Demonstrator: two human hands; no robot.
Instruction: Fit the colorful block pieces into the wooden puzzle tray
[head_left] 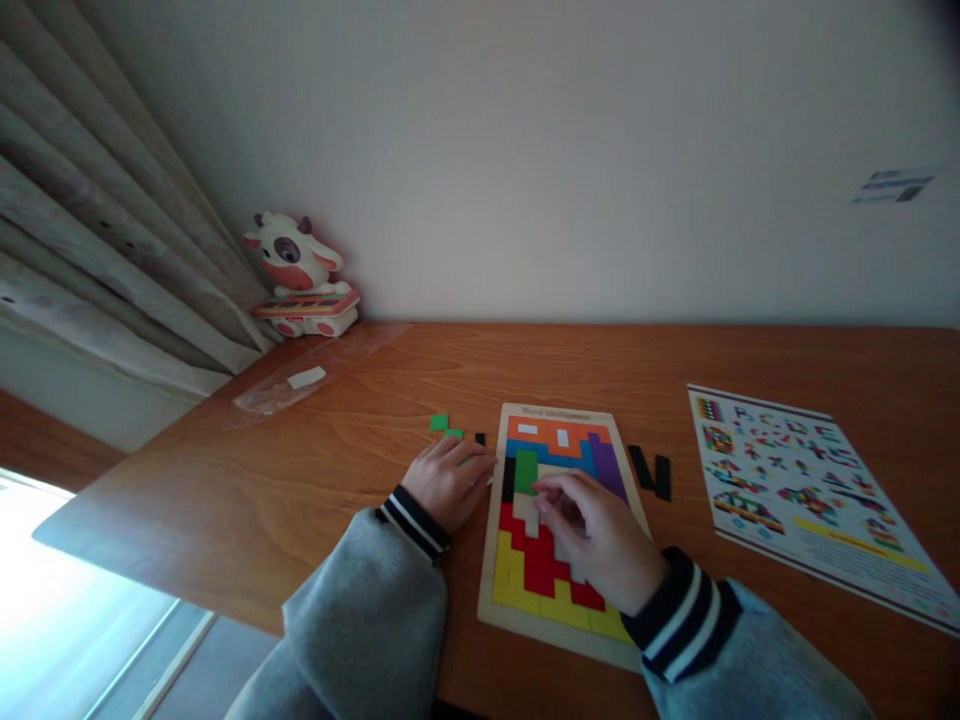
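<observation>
One pale wall (562, 150) rises toward 12 o'clock, with a brown wooden table (600, 365) below it. Taking the puzzle board (555, 631) as the clock's centre, a light curtain (112, 200) hangs at 10 o'clock and a printed sheet (810, 490) lies flat at 3. The board itself lies flat on the table. At 10 o'clock, a toy cow (300, 275) sits by the curtain and a clear plastic bag (262, 400) lies nearer. The right hand (604, 535) is over the board's 3 o'clock side, thumb and forefinger drawn together; whether they grasp anything, I cannot tell. The left hand (450, 478) rests at the 9 to 10 o'clock edge, fingers bent, their grip hidden. Inside the board, yellow blocks (510, 580) and red blocks (540, 565) fill the 6 o'clock part, and orange blocks (546, 437) the 12 o'clock end. Two black strips (663, 478) lie just beside it at 2 o'clock; a loose green block (439, 423) lies at 10.
</observation>
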